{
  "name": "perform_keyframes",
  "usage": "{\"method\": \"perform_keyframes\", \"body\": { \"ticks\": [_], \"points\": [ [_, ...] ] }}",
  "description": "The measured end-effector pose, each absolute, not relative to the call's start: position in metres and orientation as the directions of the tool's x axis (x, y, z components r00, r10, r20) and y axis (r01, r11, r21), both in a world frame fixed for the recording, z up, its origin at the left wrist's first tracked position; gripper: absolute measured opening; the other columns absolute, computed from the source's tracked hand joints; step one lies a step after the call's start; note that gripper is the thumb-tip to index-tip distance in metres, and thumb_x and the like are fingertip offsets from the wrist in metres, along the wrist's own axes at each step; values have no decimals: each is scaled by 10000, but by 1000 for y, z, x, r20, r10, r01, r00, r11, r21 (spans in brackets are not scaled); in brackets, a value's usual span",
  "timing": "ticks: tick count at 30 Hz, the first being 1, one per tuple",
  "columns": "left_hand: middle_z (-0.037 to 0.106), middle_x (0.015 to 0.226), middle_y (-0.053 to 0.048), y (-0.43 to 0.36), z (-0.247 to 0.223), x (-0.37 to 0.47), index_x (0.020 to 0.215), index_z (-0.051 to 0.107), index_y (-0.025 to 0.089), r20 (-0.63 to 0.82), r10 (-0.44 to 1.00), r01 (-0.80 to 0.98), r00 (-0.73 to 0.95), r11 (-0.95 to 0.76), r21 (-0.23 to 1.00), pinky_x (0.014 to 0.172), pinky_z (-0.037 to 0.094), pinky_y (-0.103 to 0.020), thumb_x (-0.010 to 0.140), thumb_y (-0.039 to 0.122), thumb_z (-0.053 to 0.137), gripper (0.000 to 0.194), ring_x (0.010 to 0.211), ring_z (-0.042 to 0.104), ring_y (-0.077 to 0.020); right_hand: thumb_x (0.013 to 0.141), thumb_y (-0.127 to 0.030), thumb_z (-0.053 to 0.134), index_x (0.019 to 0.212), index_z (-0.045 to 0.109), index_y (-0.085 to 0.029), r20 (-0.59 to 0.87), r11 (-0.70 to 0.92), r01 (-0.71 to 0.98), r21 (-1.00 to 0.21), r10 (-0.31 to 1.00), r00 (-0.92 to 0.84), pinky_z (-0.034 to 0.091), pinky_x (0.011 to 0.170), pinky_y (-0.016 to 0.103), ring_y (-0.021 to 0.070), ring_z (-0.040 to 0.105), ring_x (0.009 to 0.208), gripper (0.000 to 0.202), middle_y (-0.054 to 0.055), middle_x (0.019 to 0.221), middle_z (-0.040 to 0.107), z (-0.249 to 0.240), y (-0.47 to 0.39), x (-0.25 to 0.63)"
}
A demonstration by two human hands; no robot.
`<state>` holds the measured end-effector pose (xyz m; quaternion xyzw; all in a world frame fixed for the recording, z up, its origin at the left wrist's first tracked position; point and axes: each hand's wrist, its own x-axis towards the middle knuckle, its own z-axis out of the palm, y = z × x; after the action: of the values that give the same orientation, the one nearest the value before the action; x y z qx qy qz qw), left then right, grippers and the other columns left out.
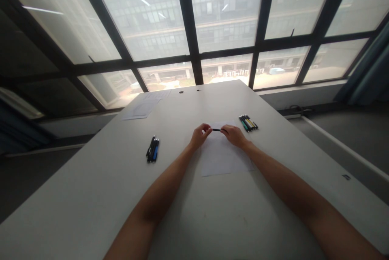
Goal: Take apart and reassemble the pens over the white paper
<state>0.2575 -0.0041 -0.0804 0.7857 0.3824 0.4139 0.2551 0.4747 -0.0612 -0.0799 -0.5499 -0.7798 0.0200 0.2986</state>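
Fingers of the left hand [199,136] and the right hand [234,134] are closed on opposite ends of a slim dark pen [216,130], its middle bare between them; thumbs and fingertips press together around it. Biggest in view is the window [225,9], at 12 o'clock beyond the white table [106,187]. On that surface, taking the held pen as the centre of the dial, loose printed sheets [139,108] lie at about 10 o'clock, well apart from the hands. Nearer, a blank-looking paper [225,158] lies beneath the hands and spreads toward 6 o'clock. A bundle of dark and blue pens [152,149] sits between 8 and 9 o'clock, while a row of pens with green, yellow and white parts [248,123] lies just beside the right hand, near 3 o'clock. Smallest of what matters is the held pen itself, roughly level along the line from 9 to 3 and over the paper's far part; whether it touches the sheet, I cannot tell. The step in hand looks like two-handed handling of this one pen. Shifting it from here would, I judge, call for both hands travelling together, or for one pinch to loosen while the other keeps its grip.
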Motion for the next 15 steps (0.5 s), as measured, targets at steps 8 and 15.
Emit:
{"method": "perform_keyframes", "body": {
  "ticks": [8,15],
  "points": [
    [638,636,7,2,-87,256,698,662,172,397,837,469,376,-542,698,603,406,-247,889,509,545,405,612,533,-129,985,-310,530,975,674,-203,452,427,828,-363,858,-244,414,782,254,179,637,875,179,61,952,715,-79,-61,475],
    [690,738,-8,-1,-84,257,775,683,178,438,814,425,381,-575,699,654,430,-260,865,428,604,277,688,588,-138,993,-319,514,976,678,-204,452,425,827,-367,859,-241,417,786,256,182,642,890,200,65,960,717,-81,-60,475]
  ]
}}
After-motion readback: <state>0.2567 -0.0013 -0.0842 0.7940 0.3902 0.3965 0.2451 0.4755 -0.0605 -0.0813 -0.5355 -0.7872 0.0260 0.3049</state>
